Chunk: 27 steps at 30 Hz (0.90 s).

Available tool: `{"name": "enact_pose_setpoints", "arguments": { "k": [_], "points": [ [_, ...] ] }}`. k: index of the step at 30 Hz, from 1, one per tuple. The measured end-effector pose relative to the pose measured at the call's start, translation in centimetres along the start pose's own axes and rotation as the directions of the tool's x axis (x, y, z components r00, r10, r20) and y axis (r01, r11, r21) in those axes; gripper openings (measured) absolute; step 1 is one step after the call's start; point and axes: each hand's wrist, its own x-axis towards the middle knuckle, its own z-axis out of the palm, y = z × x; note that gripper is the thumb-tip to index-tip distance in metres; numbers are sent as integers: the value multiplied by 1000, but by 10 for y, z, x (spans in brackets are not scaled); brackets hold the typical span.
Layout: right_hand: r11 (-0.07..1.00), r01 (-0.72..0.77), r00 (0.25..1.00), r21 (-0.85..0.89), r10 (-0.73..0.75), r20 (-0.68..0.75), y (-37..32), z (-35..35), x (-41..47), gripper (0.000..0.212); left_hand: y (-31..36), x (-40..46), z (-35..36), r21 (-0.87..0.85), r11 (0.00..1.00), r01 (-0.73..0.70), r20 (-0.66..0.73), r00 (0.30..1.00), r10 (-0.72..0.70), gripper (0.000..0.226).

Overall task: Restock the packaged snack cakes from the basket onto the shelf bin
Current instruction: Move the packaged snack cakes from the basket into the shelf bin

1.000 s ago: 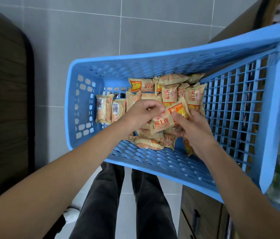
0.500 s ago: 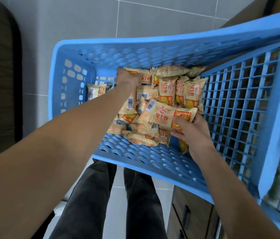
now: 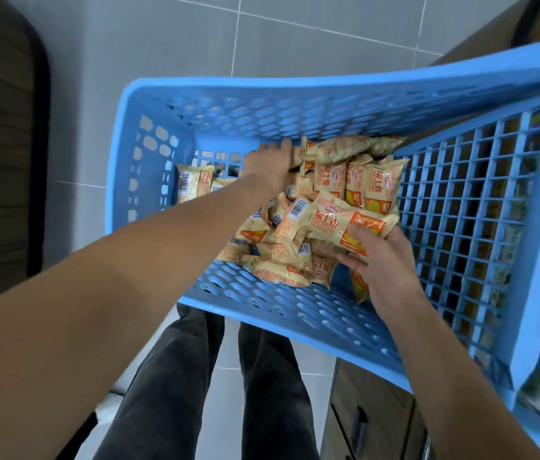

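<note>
Snack cake packs heaped loose in the right half of the blue basket, two more lying apart near its left wall. Judged light and soft: thin crinkly film over a squashy cake, likely slippery and easy to crush. Best taken across the middle of the pack with a gentle pinch, or by the crimped end seam, never squeezed hard.

Right hand low in the basket near the grid wall, thumb over and fingers curled under one Swiss-roll pack, holding it raised above the heap. Left hand reaching to the far side of the heap, fingers extended and close together, touching the packs there; no grip closed on anything as far as visible. Shelf bin not identifiable in view.
</note>
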Motion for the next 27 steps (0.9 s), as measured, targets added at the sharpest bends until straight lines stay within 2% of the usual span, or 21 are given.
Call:
{"name": "enact_pose_setpoints", "arguments": {
  "k": [2, 4, 7, 9, 10, 11, 13, 15, 16, 17, 18, 20, 23, 24, 27],
  "points": [
    [1000, 13, 1000, 24, -12, -28, 0, -4, -2, 24, 0, 7, -2, 84, 996, 2, 19, 1000, -4, 46],
    [997, 26, 998, 70, -22, -58, -1, -7, -5, 23, -6, 8, -10, 73, 997, -10, 27, 1000, 8, 37],
    [991, 23, 998, 134, -14, -68, -3, -7, -9, 26, -17, -13, -26, -117, 992, -53, -51, 998, 47, 41],
    [985, 10, 997, 172, 3, -73, -5, -4, -13, 31, -19, -40, -38, -375, 926, -46, -103, 995, 8, 52],
    [982, 6, 997, 191, 10, -80, -6, -2, -15, 32, -16, -57, -44, -542, 840, -19, -80, 996, -29, 58],
    [978, 3, 996, 210, 16, -88, -7, -1, -17, 31, -12, -74, -48, -704, 710, 16, -32, 998, -53, 63],
    [970, -16, 995, 244, 39, -93, -8, 2, -21, 26, -3, -105, -55, -928, 365, 72, 56, 997, -53, 72],
    [968, -35, 996, 249, 55, -72, -10, 4, -25, 23, 6, -127, -57, -991, 17, 129, 128, 991, -41, 68],
    [971, -36, 997, 238, 50, -54, -11, 4, -28, 23, 12, -135, -58, -978, -120, 169, 173, 985, -21, 59],
    [973, -36, 999, 226, 44, -29, -11, 5, -30, 23, 19, -142, -57, -955, -215, 205, 210, 978, 1, 50],
    [974, -40, 999, 224, 42, -3, -11, 5, -33, 23, 26, -148, -56, -937, -264, 231, 236, 972, 12, 43],
    [961, -69, 997, 270, 61, 37, -9, 3, -36, 26, 39, -158, -52, -924, -278, 261, 272, 962, -2, 40],
    [908, -120, 989, 402, 72, 132, -8, -5, -39, 28, 53, -164, -44, -951, -159, 265, 275, 961, -44, 53],
    [895, -130, 984, 426, 62, 170, -7, -9, -40, 34, 56, -166, -41, -954, -118, 275, 283, 958, -55, 56],
    [943, -99, 964, 318, 11, 267, -3, -18, -43, 53, 63, -168, -35, -955, -20, 295, 296, 954, -57, 54]
  ]
}}
